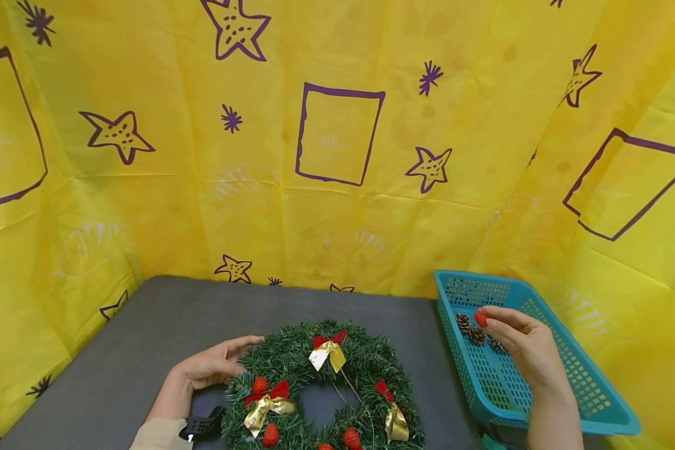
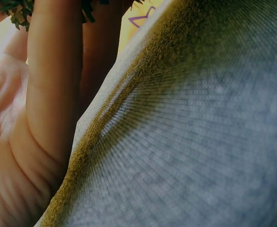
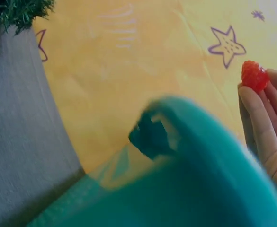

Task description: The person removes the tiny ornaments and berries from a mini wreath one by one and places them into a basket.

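A green wreath [image 1: 292, 369] lies on the table, trimmed with red-and-gold bows [image 1: 327, 352] and red berries [image 1: 270, 435]. My left hand [image 1: 216, 364] rests against its upper left edge, thumb and fingers touching the greenery. In the left wrist view the fingers [image 2: 55, 71] look nearly straight, their tips hidden at the top. Over the teal basket [image 1: 500, 390], my right hand [image 1: 531, 350] pinches a red berry [image 1: 480, 319] between thumb and fingertips. The right wrist view shows this berry [image 3: 254, 75] clear of the basket. Several pine cones [image 1: 476, 335] lie inside the basket.
The dark grey table [image 1: 202, 306] carries the wreath, with the basket at its right side. Yellow cloth [image 1: 337, 231] with purple drawings hangs behind and at both sides. A thin gold cord [image 1: 353, 392] trails over the wreath. A black strap [image 1: 202, 425] shows near my left wrist.
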Demonstrator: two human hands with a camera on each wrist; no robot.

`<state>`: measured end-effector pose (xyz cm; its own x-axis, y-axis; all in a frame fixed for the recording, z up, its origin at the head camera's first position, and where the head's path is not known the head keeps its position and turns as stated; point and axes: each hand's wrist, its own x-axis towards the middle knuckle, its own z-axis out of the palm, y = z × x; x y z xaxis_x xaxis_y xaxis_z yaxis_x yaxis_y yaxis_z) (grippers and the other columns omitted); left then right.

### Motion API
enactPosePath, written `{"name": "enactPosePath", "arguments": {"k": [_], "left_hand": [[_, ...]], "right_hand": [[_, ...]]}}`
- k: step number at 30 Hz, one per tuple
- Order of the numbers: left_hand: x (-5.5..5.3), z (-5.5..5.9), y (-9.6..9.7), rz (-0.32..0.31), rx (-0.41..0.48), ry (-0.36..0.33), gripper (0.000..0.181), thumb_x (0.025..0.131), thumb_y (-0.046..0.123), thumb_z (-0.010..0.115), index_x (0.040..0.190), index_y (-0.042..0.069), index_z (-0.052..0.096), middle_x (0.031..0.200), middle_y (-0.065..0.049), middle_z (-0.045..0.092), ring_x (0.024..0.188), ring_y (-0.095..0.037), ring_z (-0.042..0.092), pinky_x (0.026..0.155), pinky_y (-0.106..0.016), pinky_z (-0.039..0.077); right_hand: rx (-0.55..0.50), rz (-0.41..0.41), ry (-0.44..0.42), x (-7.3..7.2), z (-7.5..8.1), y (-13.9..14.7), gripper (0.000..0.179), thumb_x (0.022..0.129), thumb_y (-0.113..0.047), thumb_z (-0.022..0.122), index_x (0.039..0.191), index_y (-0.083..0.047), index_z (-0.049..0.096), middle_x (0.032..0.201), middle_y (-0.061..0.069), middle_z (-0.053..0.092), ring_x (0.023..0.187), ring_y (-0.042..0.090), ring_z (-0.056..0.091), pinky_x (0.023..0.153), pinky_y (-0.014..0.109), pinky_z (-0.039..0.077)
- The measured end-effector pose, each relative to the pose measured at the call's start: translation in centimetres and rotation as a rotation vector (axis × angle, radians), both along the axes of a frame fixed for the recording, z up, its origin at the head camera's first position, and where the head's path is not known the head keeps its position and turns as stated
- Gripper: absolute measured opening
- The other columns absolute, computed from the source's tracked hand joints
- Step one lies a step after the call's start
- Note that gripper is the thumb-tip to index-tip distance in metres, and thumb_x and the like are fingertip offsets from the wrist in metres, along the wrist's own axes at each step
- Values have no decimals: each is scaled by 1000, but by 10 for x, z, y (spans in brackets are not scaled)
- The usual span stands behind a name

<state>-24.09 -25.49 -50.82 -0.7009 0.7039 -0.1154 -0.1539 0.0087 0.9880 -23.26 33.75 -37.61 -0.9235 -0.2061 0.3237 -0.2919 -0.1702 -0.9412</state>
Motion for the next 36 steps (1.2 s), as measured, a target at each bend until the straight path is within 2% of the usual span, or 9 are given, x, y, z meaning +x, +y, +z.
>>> {"name": "enactPosePath", "arguments": {"k": [5, 10, 20, 25, 27, 29, 31, 33, 36], "left_hand": [[0, 0, 0, 1, -1, -3, 62, 99, 8, 53, 154, 26, 32, 159, -30, -24, 146, -49, -23, 74, -22, 47], [0, 1, 0, -9, 11, -2, 61, 99, 8, 52, 154, 28, 33, 158, -31, -26, 141, -49, -31, 74, -22, 47], [1, 3, 1, -5, 2, 9, 61, 99, 10, 52, 155, 26, 32, 159, -32, -24, 141, -51, -30, 74, -22, 46], [2, 5, 1, -4, -1, 4, 61, 99, 9, 52, 153, 28, 33, 159, -31, -24, 143, -50, -29, 75, -23, 46], [2, 5, 0, -1, 0, 2, 60, 99, 9, 52, 153, 29, 34, 159, -31, -23, 149, -47, -17, 75, -23, 46], [2, 5, 0, -3, 4, 4, 59, 99, 9, 52, 153, 29, 34, 159, -31, -24, 154, -32, 6, 75, -23, 46], [2, 5, 0, -7, 11, 1, 59, 99, 9, 52, 152, 29, 35, 159, -31, -25, 143, -13, 26, 75, -23, 46], [2, 5, 0, -14, 23, 2, 59, 100, 8, 51, 152, 29, 35, 158, -31, -26, 129, 1, 33, 75, -23, 46], [2, 4, 0, -23, 38, 4, 59, 100, 7, 50, 153, 28, 34, 158, -31, -27, 123, 6, 36, 75, -23, 46]], "right_hand": [[-42, -32, -26, 1, 1, 10, 35, 97, 11, 49, 120, -4, 72, 113, -5, 75, 101, 8, 72, 89, 20, 56], [-110, -43, -42, 3, -1, 19, 37, 97, 12, 48, 118, -5, 73, 112, -3, 76, 100, 9, 73, 88, 22, 56], [-198, -46, -77, 6, -4, 39, 38, 98, 13, 45, 117, -4, 73, 116, -6, 72, 99, 11, 74, 88, 21, 56], [-268, -38, -80, 6, -5, 49, 38, 98, 14, 43, 116, -2, 73, 110, 1, 76, 98, 13, 74, 88, 24, 57], [-296, -40, -92, 6, -6, 53, 38, 98, 14, 43, 115, -1, 74, 108, 4, 77, 98, 15, 75, 88, 25, 57], [-324, -45, -109, 6, -7, 57, 38, 97, 14, 43, 114, -1, 74, 106, 7, 78, 98, 17, 75, 88, 25, 57], [-342, -58, -124, 6, -8, 60, 38, 97, 15, 44, 114, -1, 74, 105, 8, 78, 97, 18, 75, 88, 26, 57], [-353, -67, -136, 6, -8, 63, 38, 97, 15, 44, 113, -1, 74, 104, 8, 78, 96, 18, 75, 87, 26, 57], [-361, -83, -149, 6, -9, 66, 38, 97, 15, 44, 112, -2, 75, 104, 6, 78, 95, 18, 75, 86, 26, 58]]}}
